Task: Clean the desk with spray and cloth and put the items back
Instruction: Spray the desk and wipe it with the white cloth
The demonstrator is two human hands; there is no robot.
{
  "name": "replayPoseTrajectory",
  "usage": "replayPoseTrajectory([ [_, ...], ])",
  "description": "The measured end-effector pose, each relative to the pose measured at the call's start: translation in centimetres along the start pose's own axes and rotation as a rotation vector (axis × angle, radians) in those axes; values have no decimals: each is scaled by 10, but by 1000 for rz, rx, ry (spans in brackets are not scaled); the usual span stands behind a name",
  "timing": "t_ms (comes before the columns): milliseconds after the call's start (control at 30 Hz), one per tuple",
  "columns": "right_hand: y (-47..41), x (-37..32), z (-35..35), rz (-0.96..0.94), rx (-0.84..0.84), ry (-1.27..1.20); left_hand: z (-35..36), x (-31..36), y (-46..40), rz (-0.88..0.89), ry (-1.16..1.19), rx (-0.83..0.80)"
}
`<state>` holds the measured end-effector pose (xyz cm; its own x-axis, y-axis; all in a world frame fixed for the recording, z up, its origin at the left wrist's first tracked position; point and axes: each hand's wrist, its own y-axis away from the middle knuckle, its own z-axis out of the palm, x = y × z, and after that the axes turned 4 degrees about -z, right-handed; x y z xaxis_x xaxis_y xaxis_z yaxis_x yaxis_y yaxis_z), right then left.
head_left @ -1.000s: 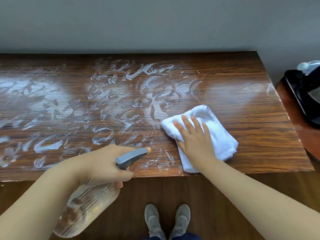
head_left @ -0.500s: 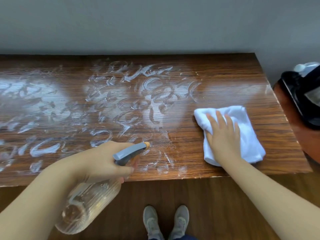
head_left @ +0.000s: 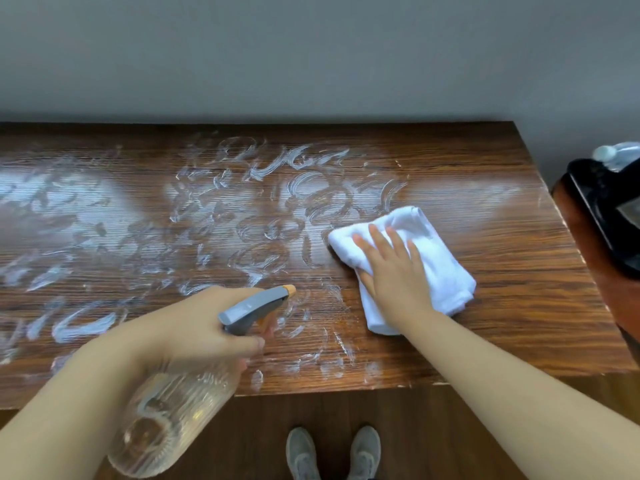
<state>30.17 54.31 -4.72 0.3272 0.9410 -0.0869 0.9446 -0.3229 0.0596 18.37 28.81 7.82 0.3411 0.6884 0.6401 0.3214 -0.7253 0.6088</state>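
Leftward slid the cloth under right hand; bottle base cropped.

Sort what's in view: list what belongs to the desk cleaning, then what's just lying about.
In the job:
spray bottle, gripped by left hand
white cloth, pressed under right hand
desk with white smears

Lying about:
black object on the side surface at right

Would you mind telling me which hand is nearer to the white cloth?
Right. The right hand lies flat on the white cloth, pressing it to the desk; the left hand grips the spray bottle off to its left.
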Motion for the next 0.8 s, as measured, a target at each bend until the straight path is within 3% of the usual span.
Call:
replayPoseTrajectory([
  [267, -80, 41, -12, 104, 19, -17, -18, 9, -22, 18, -32, 64],
  [467, -68, 97, -25, 327, 55, 16, -26, 33, -30, 39, -29, 118],
  [800, -1, 103, -13, 142, 33, -40, -21, 60, -54, -32, -10, 118],
])
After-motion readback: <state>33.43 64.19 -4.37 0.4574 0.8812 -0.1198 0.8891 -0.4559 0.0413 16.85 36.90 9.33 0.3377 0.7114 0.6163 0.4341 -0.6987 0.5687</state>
